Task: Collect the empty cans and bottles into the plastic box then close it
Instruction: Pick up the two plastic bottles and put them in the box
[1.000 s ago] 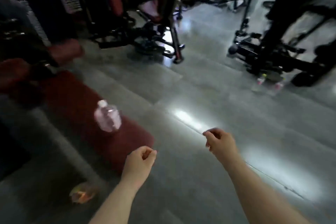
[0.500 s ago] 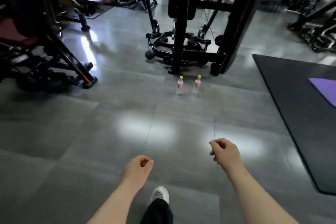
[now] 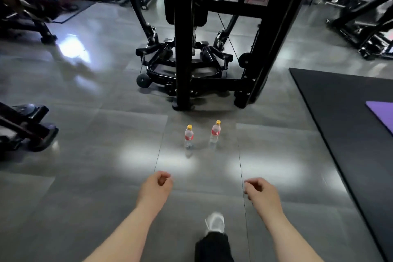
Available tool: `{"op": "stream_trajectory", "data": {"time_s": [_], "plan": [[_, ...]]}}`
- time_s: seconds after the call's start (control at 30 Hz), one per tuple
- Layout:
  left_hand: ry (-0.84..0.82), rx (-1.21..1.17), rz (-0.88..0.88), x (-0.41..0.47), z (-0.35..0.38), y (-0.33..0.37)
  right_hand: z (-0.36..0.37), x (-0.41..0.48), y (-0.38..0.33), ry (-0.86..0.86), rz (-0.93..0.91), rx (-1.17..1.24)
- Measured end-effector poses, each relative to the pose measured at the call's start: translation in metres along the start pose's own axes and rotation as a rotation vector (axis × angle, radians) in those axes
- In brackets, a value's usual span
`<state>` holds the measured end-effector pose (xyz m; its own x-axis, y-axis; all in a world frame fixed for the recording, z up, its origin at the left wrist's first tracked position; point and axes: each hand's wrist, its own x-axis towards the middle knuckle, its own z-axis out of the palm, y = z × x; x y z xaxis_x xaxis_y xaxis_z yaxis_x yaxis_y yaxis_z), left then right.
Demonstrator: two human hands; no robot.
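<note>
Bottles [image 3: 188, 136] and [image 3: 215, 133] stand upright at frame centre, below the black machine [image 3: 191, 53]. Left hand [image 3: 156, 188] and right hand [image 3: 262, 194], loosely curled, hold nothing (box unseen). Judged: approach step; next, reach down and grasp.

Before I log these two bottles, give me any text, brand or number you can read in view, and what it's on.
None readable.
Left bottle, red label: print too small and blurred to read.
Right bottle, red label: a pale mark shows, but it is unreadable.
Black weight machine behind them: no legible text or numbers.
</note>
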<state>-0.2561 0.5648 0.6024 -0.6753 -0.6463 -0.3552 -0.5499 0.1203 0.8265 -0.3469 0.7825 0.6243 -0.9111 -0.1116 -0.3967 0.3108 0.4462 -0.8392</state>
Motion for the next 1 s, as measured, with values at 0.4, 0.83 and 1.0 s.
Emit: {"op": "stream_trajectory", "data": {"time_s": [0.4,0.83,1.0], "plan": [[-0.004,-0.063,0.115,0.366,0.188,-0.058,0.134,0.421,0.068,-0.044,-0.115,0.033],[-0.18,0.011,-0.031,0.613,0.341,-0.287,0.251,0.68,0.282,-0.003,0.0,0.009],[-0.073,0.01,-0.043,0.644,0.355,-0.296,0.258,0.704,0.271,0.049,-0.057,-0.015]]}}
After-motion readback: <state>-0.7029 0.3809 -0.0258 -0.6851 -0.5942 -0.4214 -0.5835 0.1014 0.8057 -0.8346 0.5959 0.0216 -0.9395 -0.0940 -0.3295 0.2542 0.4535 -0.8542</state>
